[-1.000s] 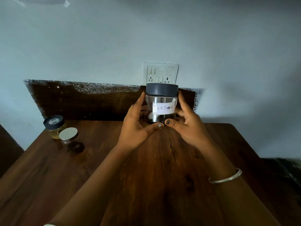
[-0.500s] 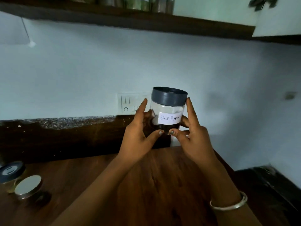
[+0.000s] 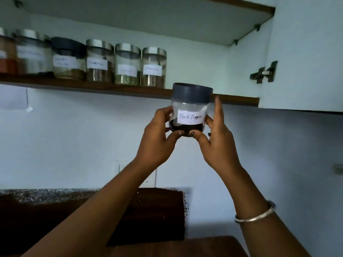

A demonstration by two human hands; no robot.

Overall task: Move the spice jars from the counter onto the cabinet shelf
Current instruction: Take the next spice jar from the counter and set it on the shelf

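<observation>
Now L hand (image 3: 157, 140), R hand (image 3: 218, 140) hold pepper jar (image 3: 191, 108) at bare shelf (image 3: 233, 100) edge.

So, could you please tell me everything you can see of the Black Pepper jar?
The Black Pepper jar is a short clear jar with a dark grey lid on and a white handwritten label. Dark contents fill its bottom. It is nearly upright, in the air before the front edge of the shelf, right of the jars there. The left hand and right hand grip its sides, thumbs at its base.
</observation>
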